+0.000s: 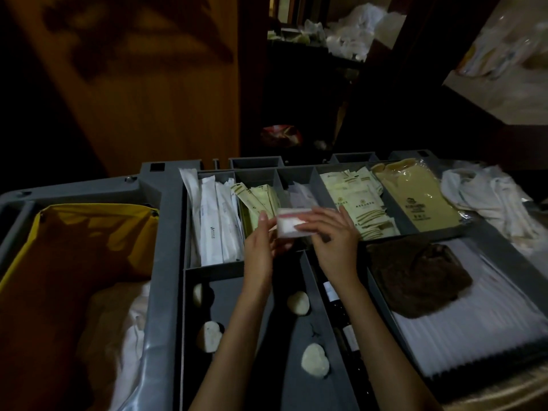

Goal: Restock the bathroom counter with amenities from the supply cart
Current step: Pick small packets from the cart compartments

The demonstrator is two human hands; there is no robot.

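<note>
Hotel housekeeping: a grey supply cart (166, 221) with sachets (355, 203) and linen bag (89, 232).

No print here can be read letter for letter. The pale green sachets (357, 203) at about one o'clock in the supply cart (166, 221) carry a small round emblem, a line of dark characters and striped bars, all too blurred to make out, and the tan packet (421, 203) at two o'clock bears a dark logo with lines of small print under it, equally unreadable. The long white wrappers (213, 223) at eleven o'clock show a tiny dark mark, and the dark bottles (341, 315) at five o'clock have pale labels whose text cannot be told.
</note>
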